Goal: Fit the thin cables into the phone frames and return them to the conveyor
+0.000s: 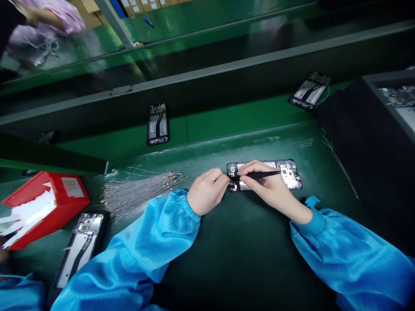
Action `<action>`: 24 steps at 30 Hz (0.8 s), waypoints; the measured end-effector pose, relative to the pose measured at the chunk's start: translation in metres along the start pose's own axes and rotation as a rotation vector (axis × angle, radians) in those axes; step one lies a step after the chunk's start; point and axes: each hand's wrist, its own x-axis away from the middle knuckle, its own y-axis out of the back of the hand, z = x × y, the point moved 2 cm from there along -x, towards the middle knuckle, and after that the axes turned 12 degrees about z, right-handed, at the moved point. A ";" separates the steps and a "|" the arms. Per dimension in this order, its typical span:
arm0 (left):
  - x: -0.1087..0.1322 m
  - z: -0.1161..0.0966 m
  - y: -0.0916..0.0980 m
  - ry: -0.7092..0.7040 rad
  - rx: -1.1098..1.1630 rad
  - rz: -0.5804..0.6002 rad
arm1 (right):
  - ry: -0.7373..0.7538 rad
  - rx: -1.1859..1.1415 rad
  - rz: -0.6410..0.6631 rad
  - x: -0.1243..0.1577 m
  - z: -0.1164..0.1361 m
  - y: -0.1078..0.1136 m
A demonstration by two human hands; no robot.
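Note:
An opened phone (292,172) lies lengthwise on the green bench in front of me, its circuit boards and a silvery strip exposed. My right hand (262,179) rests over its middle, closed around dark tweezers (264,174) that point toward the phone's left end. At that same end my left hand (209,190) is closed, its fingers pinched together at the phone's edge. What those fingers hold, if anything, is hidden. Left of my left hand spreads a bundle of thin grey cables (139,194) with small metallic ends.
A red bin (65,207) with white strips stands at left, beside another opened phone (79,250). More opened phones lie on the back ledge, one (158,124) at centre and one (310,90) at right. A black box (363,142) borders the right. Across the bench is a person's pink sleeve (69,17).

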 end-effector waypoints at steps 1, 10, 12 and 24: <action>0.000 0.000 0.000 -0.002 -0.001 -0.001 | 0.001 0.002 0.002 0.000 0.000 0.000; 0.001 0.000 0.001 0.027 0.061 0.052 | 0.134 0.032 0.019 0.000 0.002 -0.003; 0.001 0.002 0.000 0.037 0.096 0.072 | 0.188 0.067 0.032 0.001 0.004 -0.004; 0.000 0.034 -0.003 -0.106 0.261 0.064 | 0.367 0.430 -0.014 -0.002 0.004 -0.019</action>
